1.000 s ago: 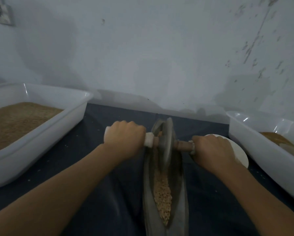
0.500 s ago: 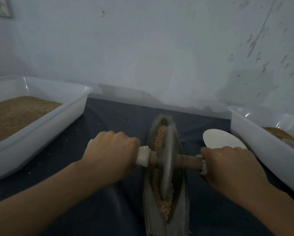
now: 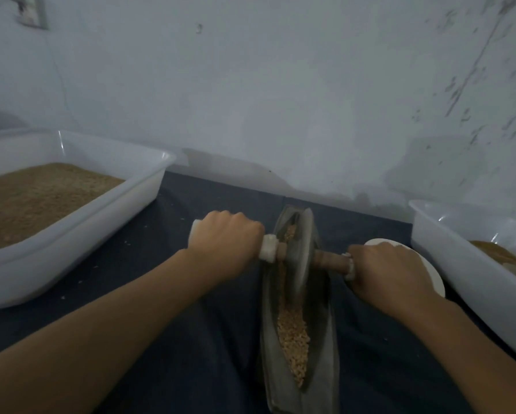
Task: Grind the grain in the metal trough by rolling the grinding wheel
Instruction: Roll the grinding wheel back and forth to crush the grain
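A long, boat-shaped metal trough (image 3: pixel 325 348) lies lengthwise on the dark cloth, its far tip toward the wall. Tan grain (image 3: pixel 292 339) fills its near half, and a little shows at the far end. The grey grinding wheel (image 3: pixel 302 255) stands on edge in the far part of the trough, on a wooden axle with white end grips. My left hand (image 3: pixel 225 242) grips the left handle. My right hand (image 3: pixel 389 271) grips the right handle, and its fingers hide that grip.
A white tub (image 3: pixel 80 234) of brown ground grain stands at the left. Another white tub (image 3: pixel 472 276) with brown contents stands at the right edge. A white plate (image 3: pixel 430 276) lies beside the trough, partly under my right hand. The wall rises just behind the cloth.
The wheel rolled toward me from the trough's far end, then away again to the far part. Both hands kept their hold on the handles.
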Tool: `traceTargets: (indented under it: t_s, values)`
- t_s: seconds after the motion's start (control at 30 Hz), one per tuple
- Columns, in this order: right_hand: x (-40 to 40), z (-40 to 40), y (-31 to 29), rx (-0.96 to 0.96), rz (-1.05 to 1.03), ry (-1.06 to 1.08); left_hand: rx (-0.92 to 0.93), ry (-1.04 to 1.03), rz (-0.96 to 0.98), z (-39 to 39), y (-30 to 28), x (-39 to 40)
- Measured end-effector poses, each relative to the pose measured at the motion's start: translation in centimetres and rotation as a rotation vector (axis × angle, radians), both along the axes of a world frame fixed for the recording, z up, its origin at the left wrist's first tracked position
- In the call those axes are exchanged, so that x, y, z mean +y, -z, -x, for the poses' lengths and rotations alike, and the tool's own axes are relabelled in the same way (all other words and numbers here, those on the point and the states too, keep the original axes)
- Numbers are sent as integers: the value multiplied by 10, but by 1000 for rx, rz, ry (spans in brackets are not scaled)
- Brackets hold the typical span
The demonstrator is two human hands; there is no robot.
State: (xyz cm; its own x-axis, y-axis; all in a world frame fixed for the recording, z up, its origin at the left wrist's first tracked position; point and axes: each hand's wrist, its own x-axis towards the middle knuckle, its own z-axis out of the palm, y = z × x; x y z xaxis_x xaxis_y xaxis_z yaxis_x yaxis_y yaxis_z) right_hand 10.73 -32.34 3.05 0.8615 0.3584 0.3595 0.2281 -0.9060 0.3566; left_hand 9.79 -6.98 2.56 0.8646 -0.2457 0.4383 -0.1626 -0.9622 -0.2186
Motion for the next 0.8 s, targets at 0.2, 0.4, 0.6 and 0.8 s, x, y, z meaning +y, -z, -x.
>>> traceTargets:
  t_s: [0.2,0.4,0.6,0.8]
  values:
    - [-9,53,0,39,60,-86,21,65,-48,48,5,11]
    - [1,-3,8,-46,-14,17,-26,-21,-1,2,5,1]
    - [6,-34,5,-34,-82,58,-74,-50,-6,-35,0,-7]
    - [-5,27,3,25,12,-73,41,19,0,22,9,9]
